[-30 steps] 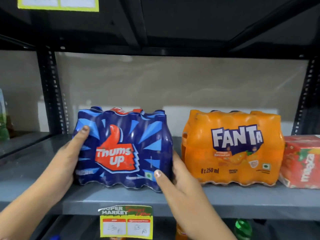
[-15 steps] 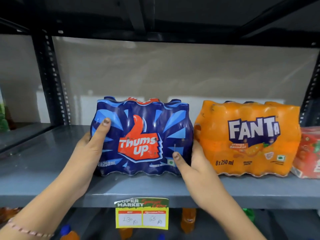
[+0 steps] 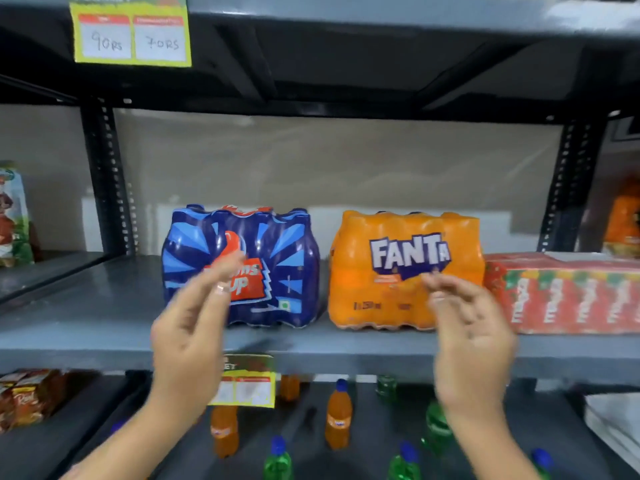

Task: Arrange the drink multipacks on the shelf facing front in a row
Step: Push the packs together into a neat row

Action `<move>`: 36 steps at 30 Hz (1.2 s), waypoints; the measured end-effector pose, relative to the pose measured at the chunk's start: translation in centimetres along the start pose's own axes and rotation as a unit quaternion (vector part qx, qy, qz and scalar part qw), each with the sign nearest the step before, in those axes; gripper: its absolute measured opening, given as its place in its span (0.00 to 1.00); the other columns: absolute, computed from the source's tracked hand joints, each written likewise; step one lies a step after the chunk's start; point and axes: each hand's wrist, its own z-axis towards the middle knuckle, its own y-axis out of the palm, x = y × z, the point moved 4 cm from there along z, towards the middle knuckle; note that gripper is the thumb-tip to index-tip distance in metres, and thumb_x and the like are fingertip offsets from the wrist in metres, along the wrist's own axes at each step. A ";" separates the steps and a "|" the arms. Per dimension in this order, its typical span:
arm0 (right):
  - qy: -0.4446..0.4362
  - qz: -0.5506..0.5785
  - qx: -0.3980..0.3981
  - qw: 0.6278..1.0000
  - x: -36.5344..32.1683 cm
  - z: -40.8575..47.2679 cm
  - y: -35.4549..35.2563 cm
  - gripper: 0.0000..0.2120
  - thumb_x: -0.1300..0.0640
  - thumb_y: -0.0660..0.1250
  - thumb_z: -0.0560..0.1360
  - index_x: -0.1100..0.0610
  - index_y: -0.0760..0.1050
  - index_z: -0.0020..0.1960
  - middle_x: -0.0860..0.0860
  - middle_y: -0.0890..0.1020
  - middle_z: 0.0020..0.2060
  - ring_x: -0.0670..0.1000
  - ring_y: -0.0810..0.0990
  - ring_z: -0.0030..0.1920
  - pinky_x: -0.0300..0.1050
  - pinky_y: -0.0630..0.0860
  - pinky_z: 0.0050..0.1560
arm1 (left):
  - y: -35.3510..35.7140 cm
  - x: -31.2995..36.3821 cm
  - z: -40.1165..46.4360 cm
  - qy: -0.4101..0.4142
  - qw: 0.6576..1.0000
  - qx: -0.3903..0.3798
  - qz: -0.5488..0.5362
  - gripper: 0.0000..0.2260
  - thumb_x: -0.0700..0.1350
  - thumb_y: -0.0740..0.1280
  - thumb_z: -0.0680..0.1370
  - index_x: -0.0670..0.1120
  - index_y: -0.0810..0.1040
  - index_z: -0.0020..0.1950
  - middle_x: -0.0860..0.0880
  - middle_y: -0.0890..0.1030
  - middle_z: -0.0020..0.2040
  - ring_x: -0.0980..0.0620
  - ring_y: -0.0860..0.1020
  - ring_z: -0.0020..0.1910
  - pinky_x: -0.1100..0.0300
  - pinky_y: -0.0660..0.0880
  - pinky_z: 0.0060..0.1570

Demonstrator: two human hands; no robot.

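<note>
Head view: both hands, left and right, are raised open and empty before the Thums Up pack and FANTA pack.

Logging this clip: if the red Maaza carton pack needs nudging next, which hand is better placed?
Probably the right hand: it hovers open in front of the orange shrink-wrapped Fanta multipack, beside the red Maaza carton pack. The left hand is over by the blue Thums Up multipack.

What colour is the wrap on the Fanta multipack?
Orange, with a white-on-purple logo; the Fanta multipack shows clearly in the head view.
</note>
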 end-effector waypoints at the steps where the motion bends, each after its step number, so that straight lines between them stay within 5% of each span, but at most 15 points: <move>1: -0.001 -0.011 0.038 0.999 0.7 1.5 -2.3 0.10 0.64 0.66 0.79 0.51 0.79 0.55 0.46 0.84 0.54 0.37 0.82 0.52 0.32 0.77 0.51 | 2.1 0.8 -1.2 -0.002 0.999 -0.047 0.002 0.13 0.41 0.65 0.81 0.45 0.81 0.65 0.49 0.85 0.64 0.53 0.81 0.67 0.59 0.78 0.66; 3: 0.020 -0.061 0.050 0.997 2.7 4.4 -5.2 0.11 0.64 0.66 0.79 0.54 0.75 0.60 0.50 0.80 0.56 0.31 0.79 0.47 0.24 0.74 0.46 | 6.3 1.5 -2.8 -0.048 0.990 -0.133 0.008 0.16 0.38 0.67 0.81 0.46 0.78 0.69 0.57 0.84 0.65 0.65 0.81 0.63 0.67 0.77 0.63; 5: 0.030 -0.124 0.018 0.992 4.5 6.3 -6.8 0.15 0.61 0.67 0.79 0.54 0.72 0.64 0.48 0.79 0.54 0.32 0.78 0.44 0.28 0.76 0.44 | 10.2 0.9 -3.2 -0.130 0.972 -0.193 0.019 0.26 0.40 0.68 0.82 0.50 0.66 0.79 0.64 0.74 0.70 0.75 0.75 0.62 0.70 0.72 0.66; 8: -0.011 -0.193 0.000 0.981 5.6 7.0 -7.2 0.15 0.58 0.69 0.78 0.56 0.72 0.64 0.49 0.77 0.50 0.46 0.79 0.46 0.43 0.80 0.46 | 12.9 -0.3 -2.4 -0.193 0.958 -0.201 0.071 0.33 0.53 0.67 0.80 0.54 0.58 0.83 0.59 0.72 0.74 0.58 0.73 0.71 0.50 0.70 0.74; 12: -0.063 -0.232 0.010 0.971 5.7 6.0 -6.8 0.13 0.57 0.69 0.78 0.57 0.75 0.61 0.49 0.78 0.50 0.50 0.79 0.45 0.51 0.82 0.47 | 14.0 -0.5 -1.4 -0.215 0.943 -0.184 0.176 0.26 0.52 0.61 0.84 0.50 0.61 0.81 0.49 0.76 0.73 0.45 0.76 0.70 0.45 0.73 0.69; 16: -0.032 -0.228 -0.046 0.972 6.4 4.8 -5.8 0.17 0.48 0.66 0.79 0.51 0.74 0.66 0.44 0.82 0.54 0.48 0.82 0.52 0.48 0.81 0.52 | 14.3 -0.3 -1.1 -0.209 0.939 -0.177 0.208 0.20 0.51 0.61 0.85 0.47 0.69 0.76 0.46 0.79 0.70 0.44 0.77 0.68 0.49 0.74 0.66; 19: 0.000 -0.311 -0.093 0.946 6.6 5.4 -5.2 0.21 0.44 0.69 0.76 0.50 0.73 0.67 0.47 0.85 0.50 0.51 0.82 0.45 0.47 0.77 0.42 | 14.0 -0.7 -1.0 -0.207 0.939 -0.175 0.213 0.19 0.51 0.61 0.85 0.46 0.72 0.74 0.45 0.81 0.67 0.45 0.79 0.65 0.50 0.75 0.63; 24: 0.000 -0.287 -0.072 0.955 6.4 5.9 -5.9 0.17 0.48 0.75 0.73 0.50 0.79 0.60 0.47 0.88 0.49 0.52 0.86 0.49 0.47 0.79 0.45 | 14.0 -1.0 -0.9 -0.200 0.936 -0.175 0.230 0.19 0.51 0.61 0.85 0.44 0.72 0.73 0.44 0.81 0.65 0.43 0.79 0.64 0.50 0.76 0.61; 32: -0.007 -0.271 -0.076 0.960 6.6 5.3 -6.1 0.21 0.48 0.75 0.73 0.47 0.77 0.65 0.47 0.88 0.50 0.52 0.86 0.47 0.51 0.82 0.47 | 14.1 -1.2 -0.8 -0.207 0.933 -0.177 0.236 0.18 0.51 0.60 0.85 0.45 0.72 0.73 0.44 0.80 0.66 0.43 0.78 0.65 0.50 0.75 0.63; 36: -0.005 -0.204 -0.082 0.976 6.3 4.7 -6.7 0.22 0.52 0.72 0.76 0.52 0.76 0.69 0.43 0.84 0.55 0.47 0.83 0.54 0.51 0.82 0.56 | 13.8 -0.6 -1.3 -0.176 0.939 -0.161 0.246 0.18 0.49 0.62 0.85 0.46 0.72 0.74 0.45 0.81 0.66 0.45 0.79 0.65 0.52 0.76 0.62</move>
